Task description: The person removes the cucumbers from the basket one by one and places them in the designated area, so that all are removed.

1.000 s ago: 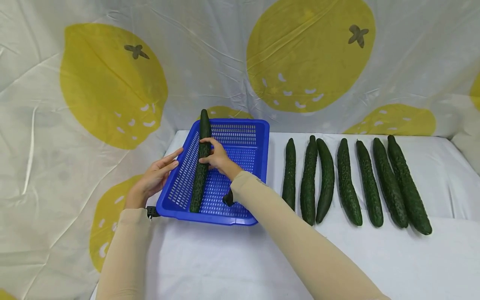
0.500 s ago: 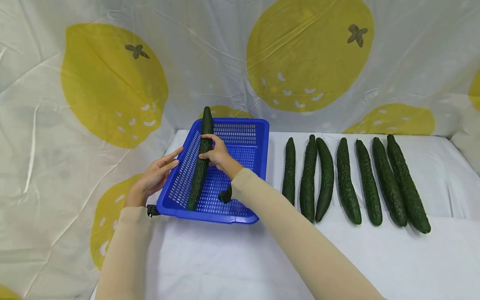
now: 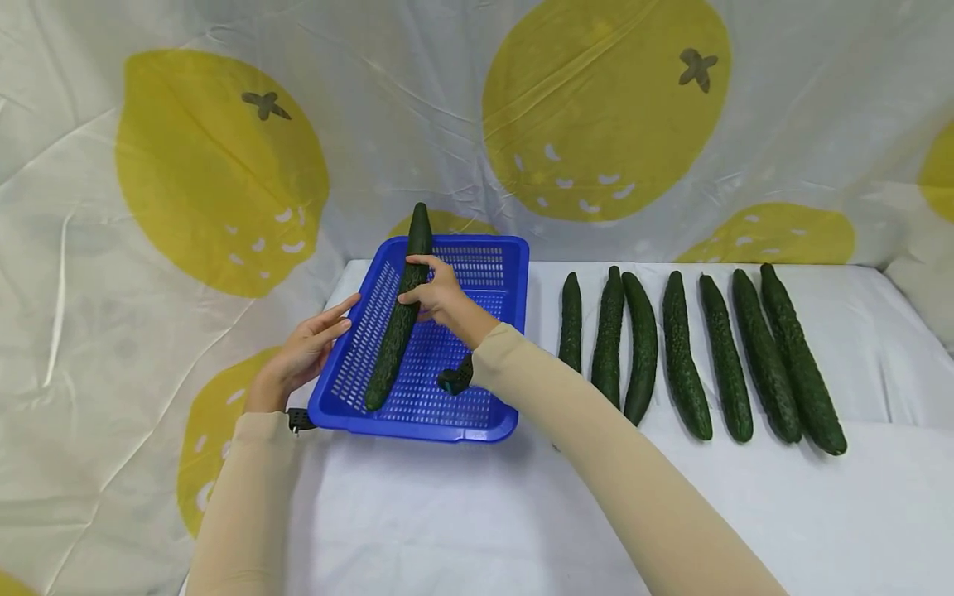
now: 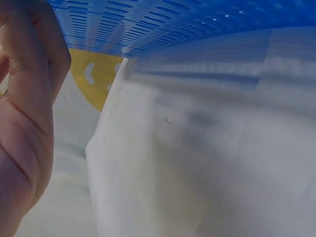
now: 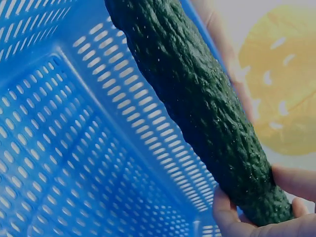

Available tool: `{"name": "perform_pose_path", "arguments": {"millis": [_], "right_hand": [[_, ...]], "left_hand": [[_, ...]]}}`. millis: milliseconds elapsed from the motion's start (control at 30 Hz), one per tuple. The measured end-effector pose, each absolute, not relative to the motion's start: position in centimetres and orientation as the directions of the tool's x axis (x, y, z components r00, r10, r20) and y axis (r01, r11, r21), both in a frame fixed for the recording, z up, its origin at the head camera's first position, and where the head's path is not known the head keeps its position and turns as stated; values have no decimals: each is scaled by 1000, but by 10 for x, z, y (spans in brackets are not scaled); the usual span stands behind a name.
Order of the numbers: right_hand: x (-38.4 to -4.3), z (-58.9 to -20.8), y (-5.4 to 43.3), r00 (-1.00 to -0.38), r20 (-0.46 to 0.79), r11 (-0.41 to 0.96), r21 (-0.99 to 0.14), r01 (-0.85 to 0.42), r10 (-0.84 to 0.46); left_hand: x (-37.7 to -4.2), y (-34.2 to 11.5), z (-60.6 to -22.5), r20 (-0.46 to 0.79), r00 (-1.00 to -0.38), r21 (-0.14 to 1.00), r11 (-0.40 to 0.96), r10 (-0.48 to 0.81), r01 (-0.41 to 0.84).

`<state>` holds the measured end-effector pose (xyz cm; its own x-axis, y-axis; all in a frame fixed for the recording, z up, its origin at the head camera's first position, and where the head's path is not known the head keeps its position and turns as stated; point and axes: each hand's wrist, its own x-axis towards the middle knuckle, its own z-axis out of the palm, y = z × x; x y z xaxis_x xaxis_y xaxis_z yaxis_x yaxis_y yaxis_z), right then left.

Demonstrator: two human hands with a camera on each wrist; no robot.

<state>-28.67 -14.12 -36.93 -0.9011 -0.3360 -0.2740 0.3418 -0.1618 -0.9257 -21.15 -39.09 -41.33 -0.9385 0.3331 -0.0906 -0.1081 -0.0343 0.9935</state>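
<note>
My right hand [image 3: 441, 296] grips a long, bumpy dark green cucumber [image 3: 395, 341] around its upper middle, thumb on one side and fingers on the other. The cucumber slants over the left part of a blue plastic basket [image 3: 513, 331], its far end sticking up past the back rim. In the right wrist view the cucumber [image 5: 197, 98] runs diagonally above the slotted wall and floor. My left hand [image 3: 304, 354] is at the basket's left side, fingers extended along the outer rim. The left wrist view shows part of that hand [image 4: 27, 94] below the basket's perforated underside [image 4: 148, 24].
Several cucumbers [image 3: 686, 356] lie in a row on the white-covered table [image 3: 417, 513] right of the basket. My right forearm [image 3: 596, 447] crosses in front of the nearest ones. Behind hangs a pale curtain [image 3: 417, 108] printed with yellow lemons.
The gripped cucumber has shifted up a little and tilted, its far end moving right and its near end left. My right hand rose slightly with it. The left hand stays at the rim.
</note>
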Motion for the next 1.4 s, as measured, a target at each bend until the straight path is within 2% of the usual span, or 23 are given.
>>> {"name": "perform_pose_path", "arguments": {"millis": [333, 667, 1400], "right_hand": [[-281, -345, -122, -863, -278, -118, -927, 357, -421], [-270, -327, -91, -840, -242, -155, -922, 355, -485], [-252, -327, -35, -824, -171, -157, -941, 299, -540]], "left_hand": [[-212, -393, -414, -76, -930, 990, -85, 359, -114], [-212, -393, -414, -89, -928, 991, -61, 361, -119], [-209, -392, -410, -88, -932, 993, -38, 351, -108]]}}
